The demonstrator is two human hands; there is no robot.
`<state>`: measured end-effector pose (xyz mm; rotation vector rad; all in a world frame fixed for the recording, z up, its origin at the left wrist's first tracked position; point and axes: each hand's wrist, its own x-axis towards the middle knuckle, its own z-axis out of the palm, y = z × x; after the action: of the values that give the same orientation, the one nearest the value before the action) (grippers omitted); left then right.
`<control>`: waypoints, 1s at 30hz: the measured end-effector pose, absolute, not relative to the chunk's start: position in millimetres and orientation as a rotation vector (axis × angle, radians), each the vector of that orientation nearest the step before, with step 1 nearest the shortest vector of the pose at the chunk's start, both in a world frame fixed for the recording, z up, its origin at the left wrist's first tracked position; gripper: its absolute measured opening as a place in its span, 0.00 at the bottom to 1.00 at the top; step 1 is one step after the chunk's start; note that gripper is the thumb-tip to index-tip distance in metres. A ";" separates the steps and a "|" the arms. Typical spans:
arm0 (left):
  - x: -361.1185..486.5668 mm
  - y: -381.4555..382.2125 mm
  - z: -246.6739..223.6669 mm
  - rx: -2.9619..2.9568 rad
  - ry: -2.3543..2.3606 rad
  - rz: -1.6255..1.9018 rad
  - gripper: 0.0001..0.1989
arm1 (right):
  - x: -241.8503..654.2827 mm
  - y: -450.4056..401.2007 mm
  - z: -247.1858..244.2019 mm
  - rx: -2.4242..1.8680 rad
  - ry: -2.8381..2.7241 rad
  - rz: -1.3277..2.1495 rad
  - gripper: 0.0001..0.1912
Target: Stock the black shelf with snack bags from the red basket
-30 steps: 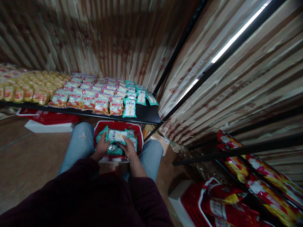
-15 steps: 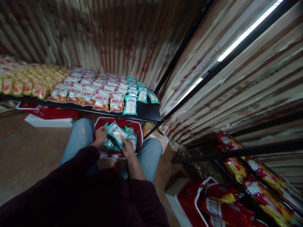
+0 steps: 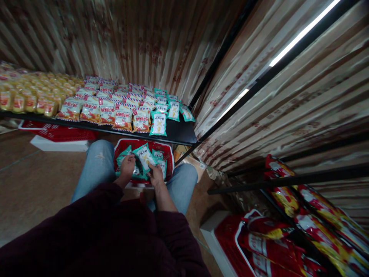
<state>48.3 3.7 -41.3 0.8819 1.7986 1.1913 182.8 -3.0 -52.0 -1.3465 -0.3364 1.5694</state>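
A red basket point(image 3: 168, 145) with a white rim sits between my knees, holding several green-and-white snack bags point(image 3: 162, 168). My right hand point(image 3: 156, 175) grips one snack bag point(image 3: 145, 154) by its lower right corner and keeps it tilted above the others, printed side up. Close to that bag's left edge is my left hand point(image 3: 127, 167), its fingers curled together over the basket. Whatever those fingers hold, if anything, is hidden. On the black shelf point(image 3: 181, 132) just beyond, more green bags point(image 3: 158, 123) stand in short rows.
Left of the green bags, the shelf carries orange-and-white snack bags point(image 3: 123, 116) and yellow packs point(image 3: 46, 105). A black post point(image 3: 219, 125) rises at the shelf's right end. Another red basket point(image 3: 230, 240) with red packages is at lower right. A white box point(image 3: 59, 143) lies under the shelf.
My left hand has moved right, from the basket's left side toward the held bag. My right hand still holds that bag, now slightly more upright. The view has shifted a little.
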 end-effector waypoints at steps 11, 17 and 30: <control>65.2 0.7 -17.0 0.434 1.383 1.139 0.18 | 180.0 -12.3 -36.0 -1.316 -1.411 0.995 0.18; 57.1 1.6 -18.6 0.270 1.252 1.134 0.15 | 173.0 -19.1 -27.9 -1.208 -1.881 0.738 0.25; 65.3 -10.8 -11.2 0.211 1.191 1.061 0.13 | 175.3 -23.1 -31.0 -1.430 -1.849 0.575 0.21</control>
<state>65.3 -10.8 -11.2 0.2106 1.1910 1.0606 175.3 -23.1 -31.0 -1.4299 -1.8487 0.5754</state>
